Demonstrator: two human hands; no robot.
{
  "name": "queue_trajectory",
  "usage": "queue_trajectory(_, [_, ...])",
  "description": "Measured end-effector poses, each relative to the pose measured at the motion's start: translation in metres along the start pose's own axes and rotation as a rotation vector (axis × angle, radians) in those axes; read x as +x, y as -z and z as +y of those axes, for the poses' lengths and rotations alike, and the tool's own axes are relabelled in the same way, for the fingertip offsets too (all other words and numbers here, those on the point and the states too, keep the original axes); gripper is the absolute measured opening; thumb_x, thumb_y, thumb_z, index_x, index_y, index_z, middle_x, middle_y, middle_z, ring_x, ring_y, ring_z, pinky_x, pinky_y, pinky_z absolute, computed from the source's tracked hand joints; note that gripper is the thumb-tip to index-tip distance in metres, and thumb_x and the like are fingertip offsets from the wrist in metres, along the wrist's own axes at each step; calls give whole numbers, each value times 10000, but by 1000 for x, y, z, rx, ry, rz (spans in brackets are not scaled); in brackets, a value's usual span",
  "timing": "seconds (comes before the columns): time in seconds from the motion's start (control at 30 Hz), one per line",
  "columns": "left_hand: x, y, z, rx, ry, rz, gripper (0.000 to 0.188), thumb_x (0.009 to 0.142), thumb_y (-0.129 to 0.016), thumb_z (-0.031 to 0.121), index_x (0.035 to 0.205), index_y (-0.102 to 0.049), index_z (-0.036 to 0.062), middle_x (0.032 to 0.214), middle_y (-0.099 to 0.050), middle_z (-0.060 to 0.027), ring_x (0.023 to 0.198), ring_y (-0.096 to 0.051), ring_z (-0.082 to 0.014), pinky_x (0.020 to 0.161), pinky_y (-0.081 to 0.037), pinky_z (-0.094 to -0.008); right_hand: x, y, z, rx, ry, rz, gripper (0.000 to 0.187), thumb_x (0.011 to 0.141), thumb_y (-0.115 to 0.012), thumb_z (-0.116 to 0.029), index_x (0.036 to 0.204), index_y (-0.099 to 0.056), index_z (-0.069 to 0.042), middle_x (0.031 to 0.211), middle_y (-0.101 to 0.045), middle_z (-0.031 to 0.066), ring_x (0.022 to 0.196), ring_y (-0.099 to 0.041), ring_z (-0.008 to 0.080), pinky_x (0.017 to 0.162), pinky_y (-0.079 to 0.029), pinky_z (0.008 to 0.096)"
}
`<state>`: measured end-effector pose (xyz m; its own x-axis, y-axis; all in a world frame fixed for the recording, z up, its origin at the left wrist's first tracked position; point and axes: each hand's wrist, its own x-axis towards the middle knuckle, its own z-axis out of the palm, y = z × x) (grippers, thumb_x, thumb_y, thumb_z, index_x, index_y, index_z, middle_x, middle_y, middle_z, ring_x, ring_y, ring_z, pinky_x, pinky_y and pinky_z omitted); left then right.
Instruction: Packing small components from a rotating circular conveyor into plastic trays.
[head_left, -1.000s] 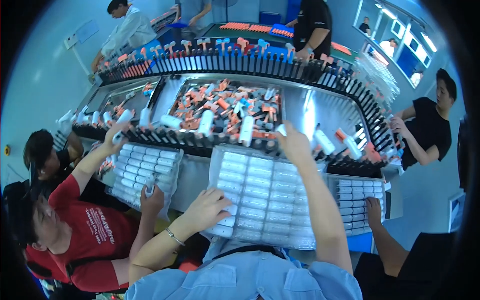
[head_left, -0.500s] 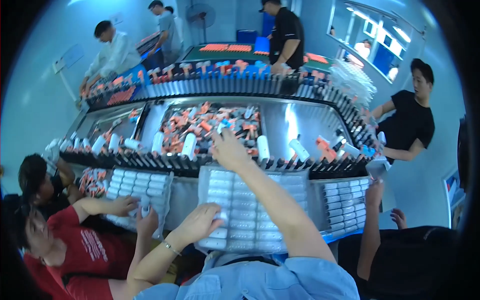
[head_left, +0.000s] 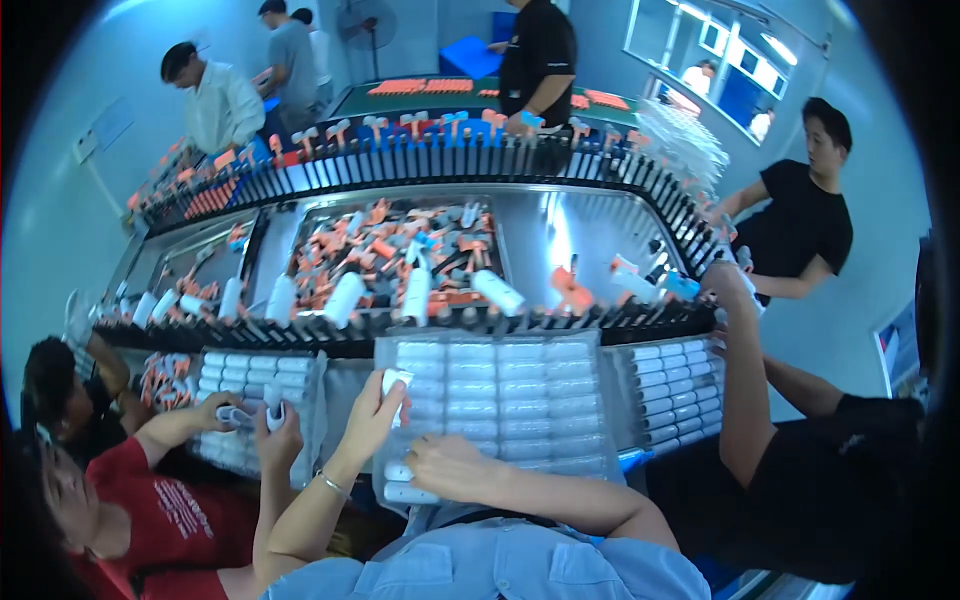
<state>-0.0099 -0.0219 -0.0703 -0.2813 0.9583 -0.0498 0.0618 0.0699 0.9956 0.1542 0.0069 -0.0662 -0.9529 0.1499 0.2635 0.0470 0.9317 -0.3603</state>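
My left hand (head_left: 368, 418), a bracelet at its wrist, is closed on a white plastic shell (head_left: 396, 382) held upright over the left edge of a clear plastic tray (head_left: 590, 400). My right hand (head_left: 455, 470) lies low over the tray's near left part. Its fingers are curled, with the tips at a white tube-like shell (head_left: 398, 469). Another white shell (head_left: 408, 493) lies in the corner below it. The tray holds several rows of white shells. Beyond it, a white shell (head_left: 417, 292) with a blue top stands on the conveyor's near rail.
The looped conveyor (head_left: 620, 322) carries white shells and orange parts on black posts. A heap of orange, grey and black parts (head_left: 390, 245) fills its middle. Co-workers flank me: a red-sleeved person (head_left: 150, 490) left, a black-sleeved person (head_left: 800, 470) right. More trays (head_left: 675, 395) stand on both sides.
My right hand has come back from the conveyor rail to the tray's near left corner. My left hand has lifted off the tray with a white shell. The view has shifted right.
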Motion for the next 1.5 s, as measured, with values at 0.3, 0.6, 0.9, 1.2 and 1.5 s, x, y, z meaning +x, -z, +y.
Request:
queue_trajectory(0.3, [44, -93, 76, -7, -260, -335, 286, 908, -531, 222, 1080, -468, 2, 833, -615, -63, 647, -601, -113, 597, -471, -253, -23, 18, 8, 12, 80, 176, 241, 792, -559, -177, 814, -544, 63, 787, -570, 196, 822, -550, 336, 723, -465, 411])
queue_trajectory(0.6, [144, -225, 44, 216, -399, -197, 386, 880, -562, 318, 1015, -498, -38, 797, -637, -88, 634, -606, -139, 579, -482, -274, -98, 51, 24, 243, -607, 237, 329, 841, -509, -210, 1047, -443, 38, 883, -591, 257, 790, -591, 406, 705, -474, 464])
queue_trajectory(0.9, [193, -242, 66, 693, -198, -7, 426, 839, -513, 327, 1026, -475, -54, 896, -610, -290, 860, -591, -449, 779, -463, -498, -125, 56, 39, 300, -702, 416, 389, 845, -537, -232, 1135, -457, 14, 903, -593, 248, 851, -579, 403, 725, -461, 454])
queue_trajectory(1.2, [198, -191, 75, 1024, -131, -41, 406, 821, -533, 352, 929, -558, -39, 885, -637, -239, 865, -623, -375, 757, -495, -461, -157, 100, 83, 184, -828, 605, 416, 777, -603, -201, 1128, -484, -13, 929, -586, 234, 881, -575, 396, 759, -461, 431])
queue_trajectory(1.5, [179, -129, 43, 997, -273, 317, 445, 797, -605, 404, 911, -555, -23, 796, -638, -207, 747, -642, -340, 626, -527, -420, -196, 184, 184, -436, -717, 711, 402, 695, -615, 17, 1090, -553, -24, 1057, -574, 175, 1023, -518, 360, 893, -407, 408])
